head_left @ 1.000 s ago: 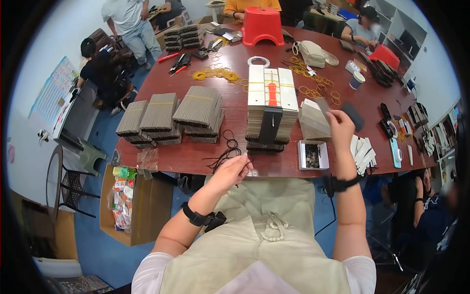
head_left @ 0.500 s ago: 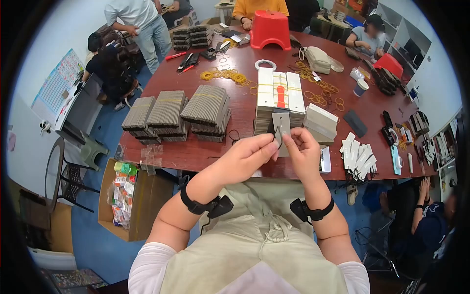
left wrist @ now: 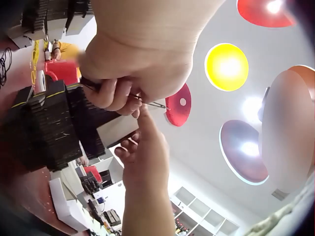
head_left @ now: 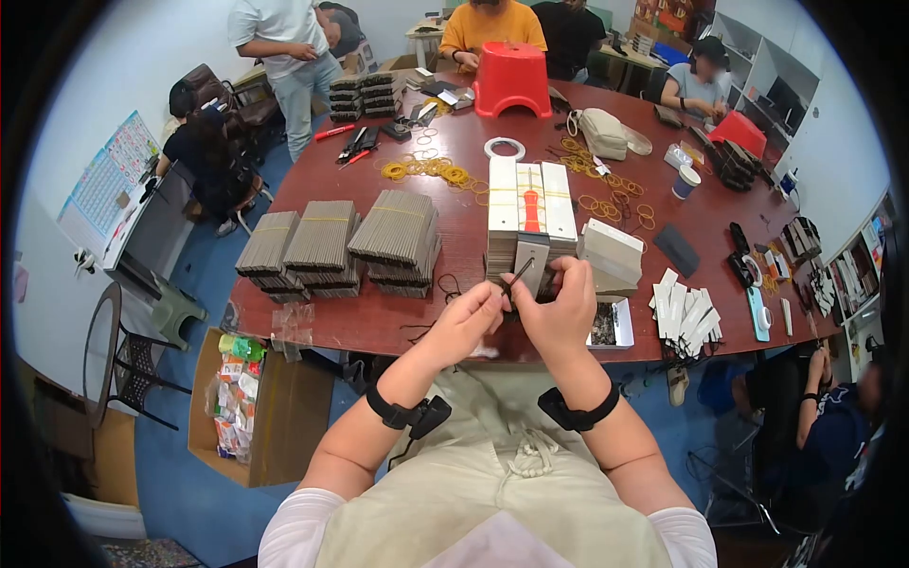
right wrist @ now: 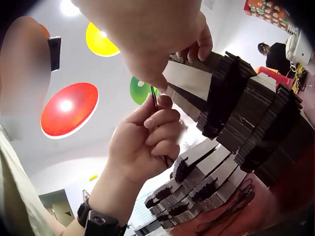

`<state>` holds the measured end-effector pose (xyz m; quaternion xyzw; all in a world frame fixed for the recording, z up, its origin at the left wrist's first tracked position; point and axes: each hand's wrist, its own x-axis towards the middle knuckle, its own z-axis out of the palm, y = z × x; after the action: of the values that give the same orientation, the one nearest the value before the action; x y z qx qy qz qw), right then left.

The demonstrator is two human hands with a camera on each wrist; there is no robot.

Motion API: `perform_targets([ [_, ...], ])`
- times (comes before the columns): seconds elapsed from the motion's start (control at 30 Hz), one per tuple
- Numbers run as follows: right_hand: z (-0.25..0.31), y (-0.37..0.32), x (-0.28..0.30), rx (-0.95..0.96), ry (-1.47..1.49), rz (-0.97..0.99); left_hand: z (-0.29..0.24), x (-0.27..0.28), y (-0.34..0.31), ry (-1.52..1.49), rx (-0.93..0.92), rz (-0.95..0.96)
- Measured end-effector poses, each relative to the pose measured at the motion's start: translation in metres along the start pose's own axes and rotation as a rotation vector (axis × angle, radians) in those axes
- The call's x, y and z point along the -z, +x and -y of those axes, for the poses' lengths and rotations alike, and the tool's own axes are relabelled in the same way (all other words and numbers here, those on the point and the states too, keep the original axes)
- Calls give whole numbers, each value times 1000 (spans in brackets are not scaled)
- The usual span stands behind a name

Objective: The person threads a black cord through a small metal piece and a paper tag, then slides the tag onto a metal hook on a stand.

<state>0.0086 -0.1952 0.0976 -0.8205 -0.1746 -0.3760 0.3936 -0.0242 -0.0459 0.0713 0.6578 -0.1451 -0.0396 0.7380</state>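
Note:
Both hands meet in front of the tall stack of grey and white cards [head_left: 502, 241] at the table's near edge. My right hand [head_left: 561, 317] holds a grey card [head_left: 532, 254] upright, its thumb at the card's lower part. A thin black cord [head_left: 519, 275] lies across the face of that card. My left hand [head_left: 466, 324] pinches the cord, its fingertips close to the right thumb. In the left wrist view a looped end of the cord [left wrist: 156, 104] sticks out past the fingers. The right wrist view shows the cord [right wrist: 155, 98] running between both hands.
Bundled grey card stacks [head_left: 393, 227] stand at left, with loose black cords [head_left: 449, 286] beside them. At right are a grey block of cards [head_left: 611, 256], a small white box [head_left: 620, 322] and fanned white strips [head_left: 684, 317]. Rubber bands [head_left: 426, 170] and a red stool [head_left: 511, 80] lie farther back.
My right hand has brought the grey card from the right side to the middle. My left hand has moved up and right with the cord, which now crosses the card.

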Motion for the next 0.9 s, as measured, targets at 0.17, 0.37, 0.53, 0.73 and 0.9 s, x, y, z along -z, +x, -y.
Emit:
perform_targets([
  [0.17, -6, -4, -1, 70, 33, -91, 13, 4, -5, -5, -33, 3],
  [0.37, -10, 1, 13, 171, -60, -150, 14, 5, -5, 87, -67, -78],
  [0.53, -7, -3, 29, -163, 205, 207, 17, -2, -5, 111, -113, -96],
  [0.73, -3, 9, 36, -568, 1092, 555, -1, -4, -16, 114, -54, -62],
  [0.9, -5, 4, 33, -257, 707, 396, 10, 6, -15, 326, -223, -176],
])
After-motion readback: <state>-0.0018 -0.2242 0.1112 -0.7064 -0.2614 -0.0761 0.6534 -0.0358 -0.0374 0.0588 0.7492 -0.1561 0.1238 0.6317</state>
